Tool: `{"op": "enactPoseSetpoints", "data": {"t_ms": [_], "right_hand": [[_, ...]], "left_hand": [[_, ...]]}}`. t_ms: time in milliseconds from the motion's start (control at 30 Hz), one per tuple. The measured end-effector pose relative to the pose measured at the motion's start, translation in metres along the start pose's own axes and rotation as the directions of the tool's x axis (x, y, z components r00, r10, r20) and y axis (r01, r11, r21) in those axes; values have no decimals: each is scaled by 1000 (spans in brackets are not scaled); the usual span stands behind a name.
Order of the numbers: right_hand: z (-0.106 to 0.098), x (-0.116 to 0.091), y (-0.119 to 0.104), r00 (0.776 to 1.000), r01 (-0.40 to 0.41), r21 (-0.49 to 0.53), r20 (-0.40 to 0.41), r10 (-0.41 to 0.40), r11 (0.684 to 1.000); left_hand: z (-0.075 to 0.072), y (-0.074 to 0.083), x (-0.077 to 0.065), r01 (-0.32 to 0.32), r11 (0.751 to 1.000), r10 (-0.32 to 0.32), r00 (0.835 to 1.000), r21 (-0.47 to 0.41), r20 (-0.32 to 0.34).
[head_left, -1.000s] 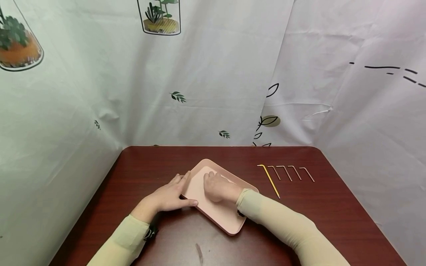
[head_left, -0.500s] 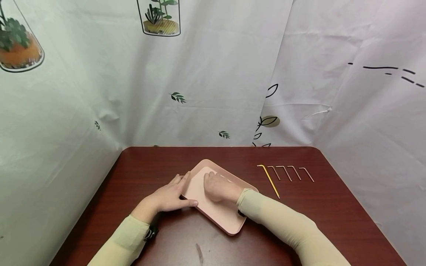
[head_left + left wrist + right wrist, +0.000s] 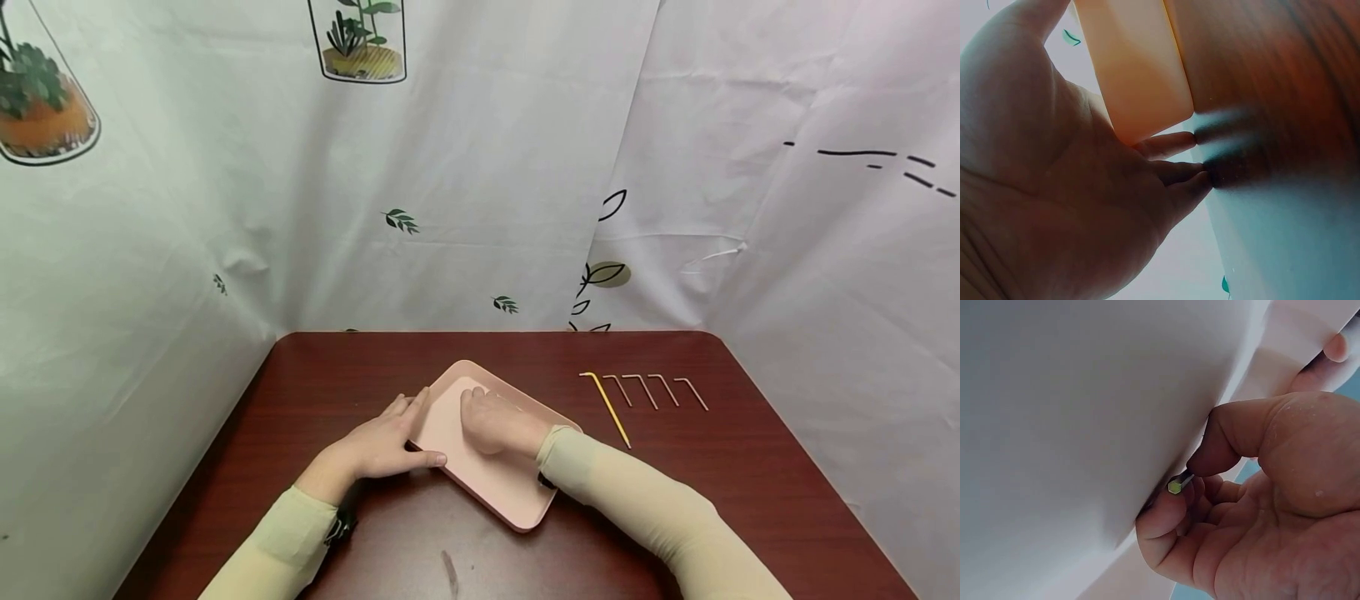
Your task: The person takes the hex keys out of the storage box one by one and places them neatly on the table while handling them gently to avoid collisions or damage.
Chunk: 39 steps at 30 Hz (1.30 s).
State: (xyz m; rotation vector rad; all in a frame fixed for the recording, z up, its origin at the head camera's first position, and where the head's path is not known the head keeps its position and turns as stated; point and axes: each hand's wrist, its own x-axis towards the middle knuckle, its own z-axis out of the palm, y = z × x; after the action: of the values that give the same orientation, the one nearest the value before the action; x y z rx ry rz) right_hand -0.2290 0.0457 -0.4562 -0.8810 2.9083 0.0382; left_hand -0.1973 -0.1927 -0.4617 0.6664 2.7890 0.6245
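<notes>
A shallow pink tray (image 3: 517, 504) lies at a slant on the table. My left hand (image 3: 375, 446) rests at its left corner, fingers nearly straight along the outside and thumb on the near rim. The left wrist view shows that palm against the tray's corner (image 3: 1135, 75), fingertips down at the table. Inside the tray is my right hand (image 3: 495, 423), its fingers curled. In the right wrist view, thumb and forefinger pinch a small hex key (image 3: 1175, 486), its six-sided end facing the camera, close to the tray floor. The rest of the key is hidden by the fingers.
Right of the tray, a long yellow-sleeved hex key (image 3: 611, 410) lies beside a row of several shorter bare hex keys (image 3: 641, 392). The dark red wooden table (image 3: 337, 358) ends at a white printed curtain (image 3: 480, 167) behind and at both sides.
My right hand has shifted very slightly to the right within the tray. The left hand, the tray and the row of hex keys stay where they were.
</notes>
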Motion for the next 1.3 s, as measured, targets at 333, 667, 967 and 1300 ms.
{"op": "enactPoseSetpoints", "data": {"t_ms": [333,667,967,1300], "right_hand": [[-2,-1,1,1000,12,7,4,-12,1000],[-13,-4,8,992,118,-83,-22,-120,990],[-23,-10,12,980,191,-69,-51,-194,979],[-29,-13,16,961,254,-12,-112,-254,967]], "left_hand": [[-1,1,-1,-6,1000,6,1000,4,1],[0,0,0,-9,1000,9,1000,10,-1],[-1,1,0,-10,1000,10,1000,8,-6],[-1,1,0,-7,1000,7,1000,2,-4]]}}
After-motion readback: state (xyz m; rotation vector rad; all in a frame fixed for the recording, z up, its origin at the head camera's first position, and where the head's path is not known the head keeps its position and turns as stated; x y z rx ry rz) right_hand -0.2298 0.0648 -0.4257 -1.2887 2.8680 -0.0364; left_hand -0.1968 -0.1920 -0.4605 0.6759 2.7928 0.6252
